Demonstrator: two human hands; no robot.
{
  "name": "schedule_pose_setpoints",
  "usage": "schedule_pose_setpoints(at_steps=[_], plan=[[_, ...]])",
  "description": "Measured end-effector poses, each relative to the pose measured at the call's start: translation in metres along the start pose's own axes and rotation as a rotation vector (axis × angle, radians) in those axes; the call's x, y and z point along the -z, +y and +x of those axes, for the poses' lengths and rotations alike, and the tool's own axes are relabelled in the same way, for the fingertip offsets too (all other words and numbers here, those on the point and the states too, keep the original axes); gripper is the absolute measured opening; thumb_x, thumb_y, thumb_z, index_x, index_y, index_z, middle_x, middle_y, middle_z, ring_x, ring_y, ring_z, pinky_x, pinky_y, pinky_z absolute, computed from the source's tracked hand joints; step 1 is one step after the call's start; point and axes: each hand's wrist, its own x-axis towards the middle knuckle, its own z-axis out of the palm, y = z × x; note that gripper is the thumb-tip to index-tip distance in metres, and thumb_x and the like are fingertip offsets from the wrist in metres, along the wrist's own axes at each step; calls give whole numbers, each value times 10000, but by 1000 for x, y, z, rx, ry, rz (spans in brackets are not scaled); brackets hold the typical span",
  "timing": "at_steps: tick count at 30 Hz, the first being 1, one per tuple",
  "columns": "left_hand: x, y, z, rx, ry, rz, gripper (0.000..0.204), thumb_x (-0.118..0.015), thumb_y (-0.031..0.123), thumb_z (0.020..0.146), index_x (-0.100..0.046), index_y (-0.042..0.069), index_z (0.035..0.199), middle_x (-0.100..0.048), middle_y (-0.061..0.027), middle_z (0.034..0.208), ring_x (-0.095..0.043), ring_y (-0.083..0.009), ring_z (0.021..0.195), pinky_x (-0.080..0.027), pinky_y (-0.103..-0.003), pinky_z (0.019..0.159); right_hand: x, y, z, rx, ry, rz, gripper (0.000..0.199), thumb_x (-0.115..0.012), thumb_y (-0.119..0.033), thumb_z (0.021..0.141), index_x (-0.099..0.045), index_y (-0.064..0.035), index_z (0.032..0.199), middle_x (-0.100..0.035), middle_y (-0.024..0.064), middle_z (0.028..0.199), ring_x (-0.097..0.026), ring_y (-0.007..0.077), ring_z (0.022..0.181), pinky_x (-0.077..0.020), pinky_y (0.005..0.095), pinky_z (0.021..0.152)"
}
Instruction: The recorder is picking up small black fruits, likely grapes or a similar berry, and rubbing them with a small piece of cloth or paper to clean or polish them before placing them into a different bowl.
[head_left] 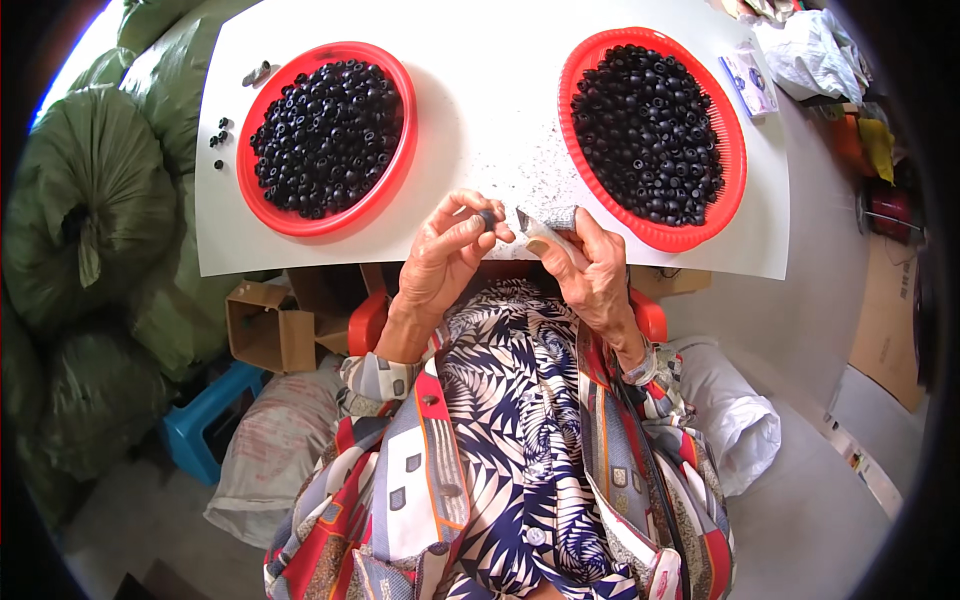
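In the head view, at frame centre, pinches a small black piece (488, 219) in the left hand (452, 243); grips a pale, pointed tool (535, 232) in the right hand (590, 262), tip near the piece but apart. Seems ready to work that piece with the point; likely calls for a steady pinch and skin kept clear. Includes black beads (325, 135) in a red basin (300, 228) upper left, more in a red basket (672, 237) upper right, both beyond the hands, with dark specks (520, 165) on the white table (480, 60) between.
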Motion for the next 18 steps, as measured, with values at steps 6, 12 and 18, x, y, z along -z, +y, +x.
schedule_pose_setpoints(at_steps=[6, 12, 18], plan=[[8, -5, -2, -15, -56, -1, 221, -647, 36, 888, -596, -5, 1099, -620, -116, 1037, -608, -184, 884, -492, -262, 768, 2, 3, -3, -9, -47, -12, 312, -709, -200, 848, -493, 19, 798, -583, 150, 629, -565, 226, 531, -445, 341, 508], [1, -4, -6, -8, 15, 231, 228, -627, 30, 895, -639, -28, 1115, -644, -109, 986, -605, -171, 863, -492, -262, 759, 5, 5, -4, 1, -22, 5, 321, -714, -211, 851, -496, 20, 799, -587, 143, 635, -543, 193, 538, -445, 330, 521], [-10, 2, -9, -78, 10, 375, 184, -602, 14, 902, -649, -45, 1070, -627, -123, 966, -619, -176, 835, -505, -269, 734, 5, 5, -4, -20, -58, -7, 350, -723, -240, 848, -492, 18, 798, -535, 127, 603, -487, 179, 518, -422, 326, 499]])
